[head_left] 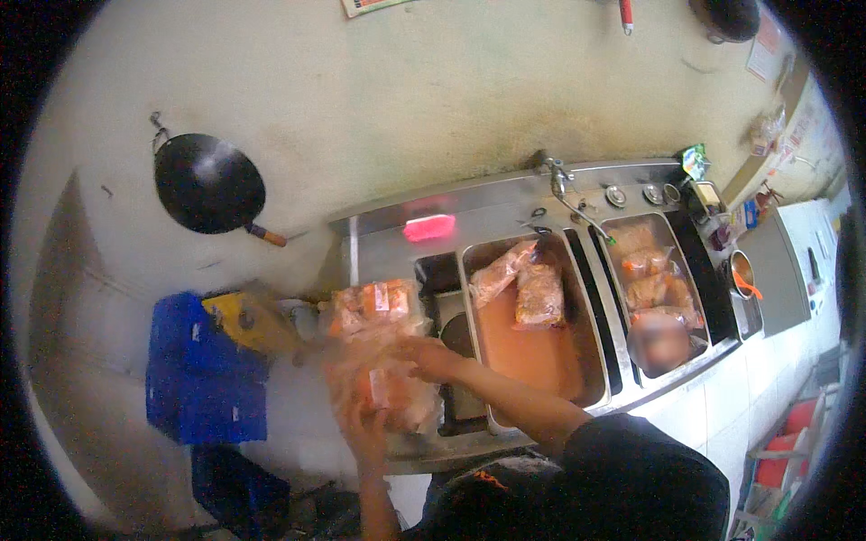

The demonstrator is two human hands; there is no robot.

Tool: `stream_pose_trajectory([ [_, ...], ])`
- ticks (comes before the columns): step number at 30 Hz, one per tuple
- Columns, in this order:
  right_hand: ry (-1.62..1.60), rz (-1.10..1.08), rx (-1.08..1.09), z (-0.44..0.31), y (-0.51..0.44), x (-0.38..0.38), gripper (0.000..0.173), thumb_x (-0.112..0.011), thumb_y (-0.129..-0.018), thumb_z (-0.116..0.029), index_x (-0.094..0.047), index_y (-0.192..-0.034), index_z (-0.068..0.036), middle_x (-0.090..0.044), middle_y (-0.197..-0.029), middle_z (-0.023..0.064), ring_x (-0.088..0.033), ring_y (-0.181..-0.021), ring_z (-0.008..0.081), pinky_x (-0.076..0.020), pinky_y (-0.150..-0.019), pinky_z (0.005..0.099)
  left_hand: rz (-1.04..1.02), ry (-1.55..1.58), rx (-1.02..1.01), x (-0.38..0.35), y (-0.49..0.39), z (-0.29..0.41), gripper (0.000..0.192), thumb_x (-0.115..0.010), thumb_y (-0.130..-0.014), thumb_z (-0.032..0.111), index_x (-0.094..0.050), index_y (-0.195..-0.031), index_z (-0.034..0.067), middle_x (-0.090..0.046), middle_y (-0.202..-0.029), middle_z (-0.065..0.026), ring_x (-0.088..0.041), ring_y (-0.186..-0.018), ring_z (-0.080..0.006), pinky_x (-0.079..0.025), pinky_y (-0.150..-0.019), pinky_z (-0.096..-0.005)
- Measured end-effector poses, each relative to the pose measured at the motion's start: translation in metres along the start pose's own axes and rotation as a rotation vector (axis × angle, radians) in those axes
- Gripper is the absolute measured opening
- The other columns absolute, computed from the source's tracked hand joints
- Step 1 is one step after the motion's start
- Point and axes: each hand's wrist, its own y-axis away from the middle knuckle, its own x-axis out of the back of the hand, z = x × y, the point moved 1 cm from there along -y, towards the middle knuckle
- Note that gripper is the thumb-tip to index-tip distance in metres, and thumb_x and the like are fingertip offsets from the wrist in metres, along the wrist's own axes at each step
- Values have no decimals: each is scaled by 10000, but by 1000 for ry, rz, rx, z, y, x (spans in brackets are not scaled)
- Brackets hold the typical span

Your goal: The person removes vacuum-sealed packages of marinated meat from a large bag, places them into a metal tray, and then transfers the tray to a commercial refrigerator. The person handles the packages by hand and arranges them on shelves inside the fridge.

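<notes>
A clear plastic bag of raw meat [406,399] with a pale label lies at the left end of the steel sink counter. My left hand [362,419] holds its near left edge, fingers against the plastic. From above, my right hand [427,358] grips the top of the same bag; motion blur hides the exact finger positions. Just behind it is another labelled bag of meat [379,301]. To the right, two wrapped meat packs [540,295] sit in a basin of reddish water [531,358].
A second basin [700,324] holds several meat bags [649,287] and a blurred round object [659,345]. A faucet [558,182] stands behind the basins. Blue crates [203,379] and a yellow item [247,321] are at left. A wok [210,182] hangs on the wall.
</notes>
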Motion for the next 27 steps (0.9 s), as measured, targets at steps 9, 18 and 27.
stream_pose_trajectory([
  [9,-331,852,-1011,156,168,135,598,-799,-816,-268,-555,-1295,-5,-661,-1202,178,-649,-1079,284,-513,-951,414,-292,155,206,11,-55,10,327,-804,-803,187,-662,-1056,35,-638,-1069,-107,-637,-947,-234,-538,-781,-350],
  [18,-1240,623,-573,227,190,132,931,-884,-659,-116,-398,-1451,-53,-578,-1318,99,-565,-1225,266,-465,-1057,411,-752,131,41,-76,-88,89,372,-732,-898,180,-633,-1232,48,-651,-1115,-82,-631,-962,-173,-535,-847,-348],
  [27,-1155,882,-882,197,221,90,819,-841,-700,-99,-396,-1385,-34,-615,-1164,87,-652,-965,195,-579,-831,339,-1048,676,591,-199,-54,150,637,-778,-886,305,-483,-1415,109,-529,-1385,-132,-632,-1092,-231,-536,-858,-362],
])
